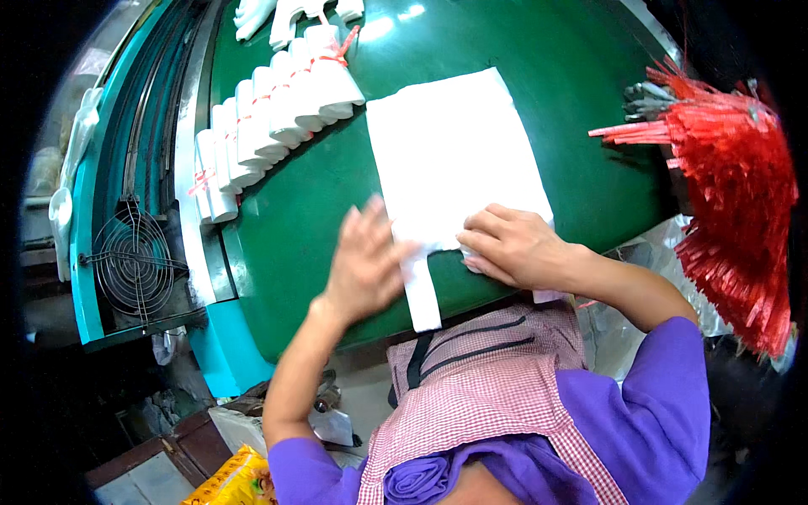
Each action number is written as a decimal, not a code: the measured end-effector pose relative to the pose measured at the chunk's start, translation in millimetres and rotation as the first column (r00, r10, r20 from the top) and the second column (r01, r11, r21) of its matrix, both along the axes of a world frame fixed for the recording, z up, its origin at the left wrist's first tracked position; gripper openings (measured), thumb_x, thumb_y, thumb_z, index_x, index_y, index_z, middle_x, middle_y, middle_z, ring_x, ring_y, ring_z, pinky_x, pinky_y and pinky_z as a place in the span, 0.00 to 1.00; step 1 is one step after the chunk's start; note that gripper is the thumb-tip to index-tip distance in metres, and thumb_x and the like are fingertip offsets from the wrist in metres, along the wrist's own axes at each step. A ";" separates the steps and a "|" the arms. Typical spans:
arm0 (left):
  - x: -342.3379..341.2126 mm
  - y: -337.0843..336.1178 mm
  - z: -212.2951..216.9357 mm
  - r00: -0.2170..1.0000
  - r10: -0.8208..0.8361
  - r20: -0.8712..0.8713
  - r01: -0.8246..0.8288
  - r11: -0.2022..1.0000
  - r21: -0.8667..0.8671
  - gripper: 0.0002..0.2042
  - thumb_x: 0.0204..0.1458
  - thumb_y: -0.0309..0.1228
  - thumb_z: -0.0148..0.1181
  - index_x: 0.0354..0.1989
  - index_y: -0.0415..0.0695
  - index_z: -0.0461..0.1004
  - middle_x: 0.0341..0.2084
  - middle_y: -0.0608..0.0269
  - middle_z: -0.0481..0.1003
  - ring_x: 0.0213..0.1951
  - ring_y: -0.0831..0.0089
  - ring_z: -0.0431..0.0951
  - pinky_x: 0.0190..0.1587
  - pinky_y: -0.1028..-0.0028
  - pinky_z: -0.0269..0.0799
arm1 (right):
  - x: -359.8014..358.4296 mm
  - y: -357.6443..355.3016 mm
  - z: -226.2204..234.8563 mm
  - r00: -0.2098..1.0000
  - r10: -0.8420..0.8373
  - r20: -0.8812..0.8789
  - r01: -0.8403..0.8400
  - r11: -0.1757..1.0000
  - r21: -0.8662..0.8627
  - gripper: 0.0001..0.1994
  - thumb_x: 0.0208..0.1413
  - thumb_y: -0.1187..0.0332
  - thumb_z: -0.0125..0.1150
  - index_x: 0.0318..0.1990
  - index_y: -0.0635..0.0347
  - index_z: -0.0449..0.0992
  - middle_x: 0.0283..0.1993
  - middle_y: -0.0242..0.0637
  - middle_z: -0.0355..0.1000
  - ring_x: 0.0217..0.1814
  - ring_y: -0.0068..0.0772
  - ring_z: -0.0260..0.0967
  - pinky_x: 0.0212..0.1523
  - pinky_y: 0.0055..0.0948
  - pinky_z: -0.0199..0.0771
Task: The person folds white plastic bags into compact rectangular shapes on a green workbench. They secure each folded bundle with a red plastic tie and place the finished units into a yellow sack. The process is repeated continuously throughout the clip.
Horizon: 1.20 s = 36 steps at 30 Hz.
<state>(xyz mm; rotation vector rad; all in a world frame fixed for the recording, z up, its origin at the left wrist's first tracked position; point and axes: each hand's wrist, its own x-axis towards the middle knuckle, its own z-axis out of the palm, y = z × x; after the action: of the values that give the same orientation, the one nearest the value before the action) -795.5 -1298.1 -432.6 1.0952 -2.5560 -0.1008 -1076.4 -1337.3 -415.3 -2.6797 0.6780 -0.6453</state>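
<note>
A flat stack of white plastic carrier bags (pixel 459 156) lies on the green tabletop, its two handle strips pointing toward me. One handle strip (pixel 422 295) reaches the table's near edge. My left hand (pixel 366 265), slightly smeared by motion, is over the stack's left side by that strip, fingers spread and holding nothing. My right hand (pixel 513 248) has its fingers curled on the near right edge, between the two handles, gripping white plastic there. The right handle is mostly hidden under my right hand and wrist.
Rolled white bag bundles (pixel 273 105) tied with red strips form a row at the left. More white bags (pixel 295 17) lie at the far edge. A thick bunch of red ties (pixel 732 177) hangs at the right. A teal machine frame (pixel 223 345) with a wire fan guard (pixel 135 261) borders the left.
</note>
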 end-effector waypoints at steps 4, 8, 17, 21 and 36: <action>-14.5 71.1 14.1 0.989 0.025 0.147 -0.071 0.946 0.317 0.38 0.42 0.51 0.64 0.62 0.46 0.62 0.65 0.57 0.56 0.67 0.56 0.52 0.67 0.49 0.39 | -41.9 22.5 30.7 0.989 0.010 -0.149 0.008 0.993 0.121 0.33 0.47 0.57 0.65 0.57 0.66 0.64 0.61 0.48 0.59 0.66 0.47 0.54 0.62 0.45 0.57; -17.7 84.5 -2.0 0.971 0.115 0.208 -0.159 0.965 0.210 0.39 0.38 0.45 0.68 0.62 0.50 0.60 0.66 0.54 0.54 0.68 0.51 0.50 0.66 0.48 0.41 | -94.5 34.9 0.2 0.905 -0.054 -0.422 0.054 0.998 -0.012 0.39 0.44 0.57 0.67 0.65 0.52 0.57 0.72 0.43 0.45 0.75 0.46 0.38 0.70 0.52 0.38; -24.4 35.9 10.9 0.952 -0.009 -0.306 0.090 0.963 0.253 0.10 0.44 0.21 0.61 0.36 0.44 0.75 0.37 0.61 0.78 0.45 0.64 0.78 0.53 0.60 0.67 | -95.1 52.5 -2.7 0.996 -0.050 -0.072 0.050 0.999 -0.007 0.16 0.47 0.72 0.62 0.46 0.50 0.75 0.55 0.40 0.68 0.64 0.45 0.61 0.64 0.50 0.53; -61.6 2.1 19.9 0.851 0.346 -0.396 -0.142 0.877 0.459 0.06 0.53 0.29 0.58 0.34 0.40 0.76 0.18 0.53 0.75 0.22 0.58 0.78 0.26 0.66 0.72 | -72.2 26.7 5.2 0.973 0.047 0.226 -0.109 0.956 0.271 0.10 0.51 0.75 0.58 0.42 0.60 0.74 0.45 0.42 0.70 0.48 0.44 0.68 0.53 0.40 0.64; -73.4 56.9 -9.8 0.998 -0.030 -0.049 0.019 0.979 -0.203 0.16 0.49 0.26 0.55 0.48 0.40 0.74 0.50 0.55 0.74 0.53 0.60 0.74 0.51 0.66 0.71 | -5.1 19.8 -28.9 0.981 -0.095 -0.168 0.048 0.964 -0.261 0.23 0.47 0.65 0.57 0.51 0.66 0.70 0.64 0.46 0.60 0.67 0.43 0.56 0.61 0.43 0.61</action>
<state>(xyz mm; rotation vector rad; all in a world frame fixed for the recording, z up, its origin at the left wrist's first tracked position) -868.8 -1241.2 -442.4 0.9708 -2.4700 0.1214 -1081.5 -1317.5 -444.2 -2.9925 0.7901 -0.5465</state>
